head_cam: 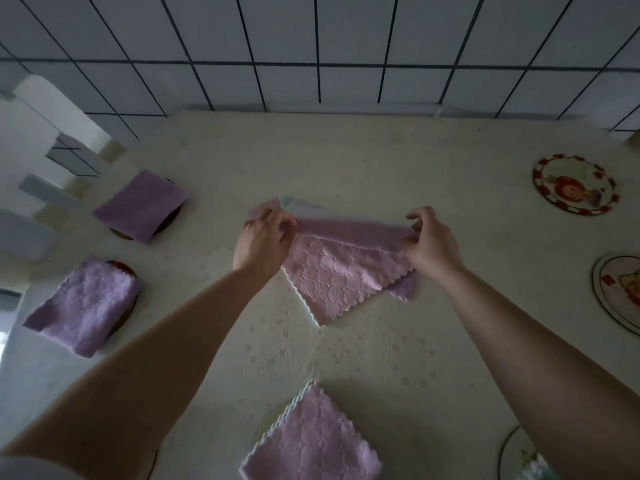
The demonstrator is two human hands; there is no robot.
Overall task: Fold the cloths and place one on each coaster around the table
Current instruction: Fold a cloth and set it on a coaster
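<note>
Cloth in hand: pink cloth (332, 268), frame centre, top edge lifted, lower part lying on the surface (346, 150).
Fingers: left hand (263, 242) and right hand (431, 242) pinch its top corners.
Fold well: keep the edge taut and meet the corners squarely.
Empty coaster: red-rimmed coaster (575, 184), upper right.

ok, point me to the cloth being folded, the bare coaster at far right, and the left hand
cloth being folded (332, 282), head view, on the pink textured face below the folded-over edge
bare coaster (575, 183), head view, on its printed centre
left hand (265, 239), head view, on the back of the hand
</note>
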